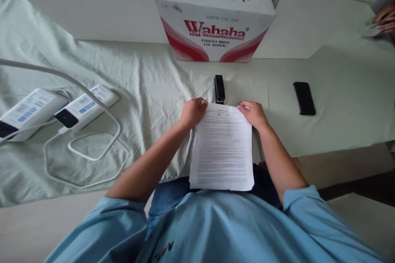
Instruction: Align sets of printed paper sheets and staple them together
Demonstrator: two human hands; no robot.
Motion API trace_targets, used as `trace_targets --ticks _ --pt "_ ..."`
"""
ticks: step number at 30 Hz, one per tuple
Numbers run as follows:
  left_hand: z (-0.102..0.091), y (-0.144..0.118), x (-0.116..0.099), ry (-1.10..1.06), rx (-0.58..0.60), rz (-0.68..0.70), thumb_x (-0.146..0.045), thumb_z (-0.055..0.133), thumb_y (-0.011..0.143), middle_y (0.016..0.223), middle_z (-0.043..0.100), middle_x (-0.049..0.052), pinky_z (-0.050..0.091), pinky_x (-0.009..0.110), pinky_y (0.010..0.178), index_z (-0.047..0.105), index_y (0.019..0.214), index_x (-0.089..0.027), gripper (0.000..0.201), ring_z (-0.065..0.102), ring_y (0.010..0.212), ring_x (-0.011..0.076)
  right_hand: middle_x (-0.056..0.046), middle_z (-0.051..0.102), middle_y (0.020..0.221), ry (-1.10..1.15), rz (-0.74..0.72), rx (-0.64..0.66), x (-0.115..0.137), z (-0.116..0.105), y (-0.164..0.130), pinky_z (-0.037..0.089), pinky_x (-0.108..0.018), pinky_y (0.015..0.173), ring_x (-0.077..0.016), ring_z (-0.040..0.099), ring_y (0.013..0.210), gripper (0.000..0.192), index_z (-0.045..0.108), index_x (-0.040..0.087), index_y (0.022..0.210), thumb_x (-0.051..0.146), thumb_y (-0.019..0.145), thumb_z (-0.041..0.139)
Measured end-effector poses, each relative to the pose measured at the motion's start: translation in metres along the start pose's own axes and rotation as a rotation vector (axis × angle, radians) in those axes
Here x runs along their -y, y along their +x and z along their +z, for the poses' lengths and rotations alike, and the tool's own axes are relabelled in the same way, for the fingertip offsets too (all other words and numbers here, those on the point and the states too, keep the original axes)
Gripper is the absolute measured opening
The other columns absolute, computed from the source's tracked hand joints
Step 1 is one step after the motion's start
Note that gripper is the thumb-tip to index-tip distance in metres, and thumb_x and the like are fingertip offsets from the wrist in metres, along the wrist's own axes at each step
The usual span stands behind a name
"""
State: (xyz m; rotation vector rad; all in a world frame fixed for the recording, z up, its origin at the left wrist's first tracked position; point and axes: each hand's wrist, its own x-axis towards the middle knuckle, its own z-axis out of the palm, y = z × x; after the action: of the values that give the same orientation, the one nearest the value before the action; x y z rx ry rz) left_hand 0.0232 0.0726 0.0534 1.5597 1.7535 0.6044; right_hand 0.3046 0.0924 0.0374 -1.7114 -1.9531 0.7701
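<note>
Printed sheets of paper [224,148], loosely stacked with edges slightly out of line, lie between my arms and reach over the table's front edge toward my lap. My left hand [194,113] is closed on the top left corner of the papers. At the top right corner, my right hand [253,114] pinches them between thumb and fingers. Just beyond the top edge of the papers is a black stapler [219,89], apart from both hands. The lower end of the stapler is close to the sheets.
A Wahaba water carton [216,24] stands behind the stapler against white panels. To the right lies a black phone [304,98]. Two white power banks [88,106] with a looping white cable [101,107] are on the left. Another person's hand [385,18] shows at far right.
</note>
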Motion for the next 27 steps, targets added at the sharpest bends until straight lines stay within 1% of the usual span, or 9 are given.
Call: trace_targets --ticks 3,6,9,15,20,22,25,26,27 --pt "-0.007 0.01 -0.001 0.03 0.052 -0.014 -0.022 0.061 0.095 0.069 0.062 0.002 0.039 0.033 0.071 0.077 0.083 -0.019 0.02 0.052 0.066 0.0184 -0.004 0.081 0.08 -0.036 -0.026 0.026 -0.002 -0.002 0.01 0.048 -0.034 0.074 -0.0209 0.068 0.075 0.021 0.083 0.024 0.085 0.037 0.096 0.07" --pt "-0.011 0.015 0.002 -0.008 0.066 0.023 -0.021 0.062 0.094 0.069 0.064 0.001 0.043 0.032 0.074 0.086 0.102 -0.019 0.025 0.056 0.067 0.0185 -0.005 0.083 0.086 -0.062 -0.086 0.045 -0.004 -0.005 0.017 0.048 -0.035 0.078 -0.022 0.07 0.081 0.023 0.083 0.024 0.087 0.038 0.099 0.068" --pt "-0.014 0.019 0.008 -0.072 0.086 0.084 -0.022 0.06 0.097 0.07 0.066 0.001 0.046 0.032 0.077 0.088 0.117 -0.019 0.035 0.059 0.07 0.0184 -0.006 0.083 0.091 -0.071 -0.141 0.051 -0.007 -0.005 0.02 0.05 -0.036 0.082 -0.0228 0.071 0.086 0.026 0.081 0.024 0.088 0.039 0.101 0.065" --pt "-0.014 0.021 0.02 -0.072 0.066 0.097 -0.031 0.065 0.098 0.078 0.074 0.003 0.048 0.031 0.081 0.09 0.111 -0.019 0.031 0.064 0.075 0.0181 -0.009 0.083 0.099 -0.105 -0.176 -0.057 -0.012 0.005 0.012 0.052 -0.037 0.087 -0.0251 0.073 0.095 0.031 0.082 0.024 0.095 0.041 0.104 0.058" --pt "-0.013 0.018 0.02 -0.123 0.042 0.056 -0.033 0.068 0.096 0.066 0.064 -0.002 0.048 0.031 0.077 0.081 0.133 -0.016 0.043 0.061 0.069 0.0183 -0.011 0.081 0.095 -0.134 -0.155 -0.151 -0.013 0.012 0.005 0.051 -0.038 0.083 -0.0254 0.071 0.089 0.037 0.08 0.023 0.091 0.045 0.106 0.054" --pt "-0.013 0.015 0.018 -0.162 0.057 0.018 -0.031 0.067 0.096 0.06 0.06 -0.003 0.046 0.031 0.073 0.081 0.128 -0.016 0.038 0.057 0.064 0.0178 -0.011 0.081 0.094 -0.131 -0.145 -0.161 -0.012 0.014 0.005 0.05 -0.037 0.081 -0.0254 0.071 0.088 0.037 0.08 0.023 0.091 0.046 0.106 0.054" --pt "-0.014 0.007 0.014 -0.16 0.088 -0.03 -0.027 0.071 0.091 0.057 0.056 -0.003 0.042 0.031 0.067 0.076 0.092 -0.02 0.009 0.051 0.058 0.0159 -0.011 0.082 0.095 -0.136 -0.124 -0.177 -0.012 0.015 0.005 0.05 -0.038 0.082 -0.0259 0.071 0.088 0.037 0.08 0.023 0.091 0.045 0.105 0.053" --pt "-0.015 0.003 0.013 -0.142 0.098 -0.047 -0.027 0.073 0.089 0.057 0.056 -0.003 0.04 0.032 0.065 0.07 0.079 -0.021 0.012 0.05 0.057 0.0153 -0.011 0.082 0.096 -0.141 -0.119 -0.181 -0.011 0.016 0.005 0.05 -0.038 0.082 -0.026 0.071 0.088 0.037 0.079 0.023 0.091 0.045 0.105 0.053" --pt "-0.015 -0.001 0.011 -0.121 0.111 -0.068 -0.027 0.075 0.088 0.058 0.057 -0.002 0.039 0.032 0.064 0.062 0.07 -0.022 0.022 0.05 0.057 0.0148 -0.011 0.082 0.097 -0.147 -0.115 -0.186 -0.011 0.017 0.005 0.05 -0.038 0.082 -0.026 0.071 0.089 0.037 0.079 0.023 0.091 0.045 0.106 0.052"
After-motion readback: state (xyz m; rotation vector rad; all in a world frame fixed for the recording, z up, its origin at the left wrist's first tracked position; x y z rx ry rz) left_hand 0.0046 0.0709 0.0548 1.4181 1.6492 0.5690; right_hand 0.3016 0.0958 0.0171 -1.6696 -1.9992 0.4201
